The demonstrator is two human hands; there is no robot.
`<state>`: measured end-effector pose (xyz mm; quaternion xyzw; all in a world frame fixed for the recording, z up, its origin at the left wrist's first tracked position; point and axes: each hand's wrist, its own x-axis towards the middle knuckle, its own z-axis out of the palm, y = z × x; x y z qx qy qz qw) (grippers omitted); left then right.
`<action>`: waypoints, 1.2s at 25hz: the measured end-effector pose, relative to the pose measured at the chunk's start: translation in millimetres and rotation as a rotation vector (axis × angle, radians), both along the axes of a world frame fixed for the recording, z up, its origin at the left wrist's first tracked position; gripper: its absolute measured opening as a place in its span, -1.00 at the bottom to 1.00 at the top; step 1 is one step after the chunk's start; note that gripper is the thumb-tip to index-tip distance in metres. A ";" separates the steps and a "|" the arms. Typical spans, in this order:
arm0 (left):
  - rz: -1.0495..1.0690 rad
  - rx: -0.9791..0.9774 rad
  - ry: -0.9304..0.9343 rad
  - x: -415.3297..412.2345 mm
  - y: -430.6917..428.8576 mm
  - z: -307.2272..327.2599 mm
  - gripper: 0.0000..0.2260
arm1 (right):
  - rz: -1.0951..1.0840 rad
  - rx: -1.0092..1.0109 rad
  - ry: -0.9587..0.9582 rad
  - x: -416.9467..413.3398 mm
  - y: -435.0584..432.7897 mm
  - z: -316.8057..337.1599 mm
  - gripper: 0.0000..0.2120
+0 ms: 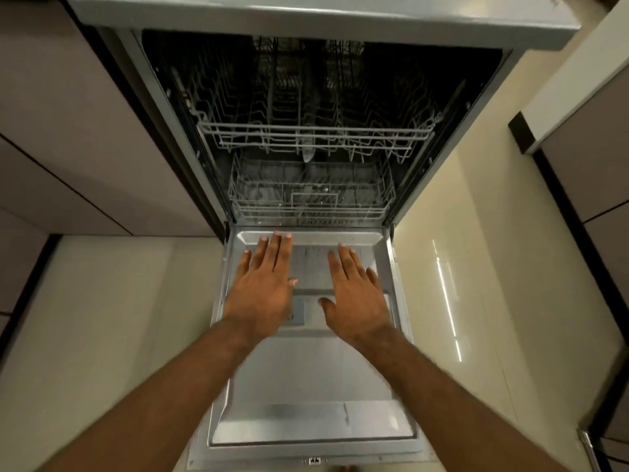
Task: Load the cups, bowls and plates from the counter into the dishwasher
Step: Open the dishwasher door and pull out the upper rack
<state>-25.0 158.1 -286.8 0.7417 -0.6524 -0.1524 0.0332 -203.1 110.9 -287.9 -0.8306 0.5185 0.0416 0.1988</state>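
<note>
Down at floor level, the dishwasher (177, 131) stands wide open, and its door (306, 369) lies flat toward the person w/ the steel inner face up. Both bare forearms reach out over it.

Left grip (262, 294) is released: fingers straight and spread, palm down, over the left half of the door. Its fingertips (278, 234) are up by the raised lip at the hinge end. Right grip (357, 298) is likewise released, fingers straight, palm down, over the right half, thumb angled inward. Neither holds anything. Touching the steel or hovering just above it? Can't tell.

Btwn the two thumbs the detergent dispenser (299, 310) shows, part-covered by the left grip.

Past the fingertips, inside the tub, sits the lower rack (306, 207), white wire w/ a small wire frame at front centre. Above it is the upper rack (316, 134), its rows of tines running back into the dark, and a spray arm (308, 155) hangs under its middle. A grey slab (306, 13) caps the machine up top.

At left are brown cabinet fronts (51, 114). At right, glossy cream floor tiles (476, 267) w/ light streaks.
</note>
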 end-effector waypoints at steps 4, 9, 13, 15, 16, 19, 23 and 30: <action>0.001 -0.074 -0.049 16.1 -45.9 16.2 -0.28 | 0.015 -0.129 0.008 15.4 -49.1 22.2 -0.13; 0.051 -0.210 -0.120 34.4 -111.1 30.1 -0.24 | -0.011 -0.310 -0.001 26.6 -120.4 43.1 -0.12; 0.072 -0.339 -0.174 55.4 -163.2 43.8 -0.28 | -0.012 -0.469 -0.087 36.3 -180.4 55.8 -0.18; 0.093 -0.277 -0.207 66.9 -186.3 45.4 -0.30 | 0.000 -0.443 -0.062 36.6 -209.0 57.7 -0.19; 0.104 -0.231 -0.213 72.3 -196.7 44.7 -0.30 | 0.008 -0.411 -0.014 35.3 -222.2 58.0 -0.16; 0.100 -0.139 -0.228 86.2 -214.9 44.2 -0.32 | 0.049 -0.381 0.080 29.4 -244.6 55.2 -0.14; 0.071 -0.179 -0.244 92.1 -218.9 48.1 -0.53 | 0.060 -0.423 0.034 25.5 -247.2 55.0 -0.25; 0.029 -0.204 -0.237 90.8 -201.8 50.7 -0.75 | 0.018 -0.433 -0.066 19.2 -222.9 61.5 -0.56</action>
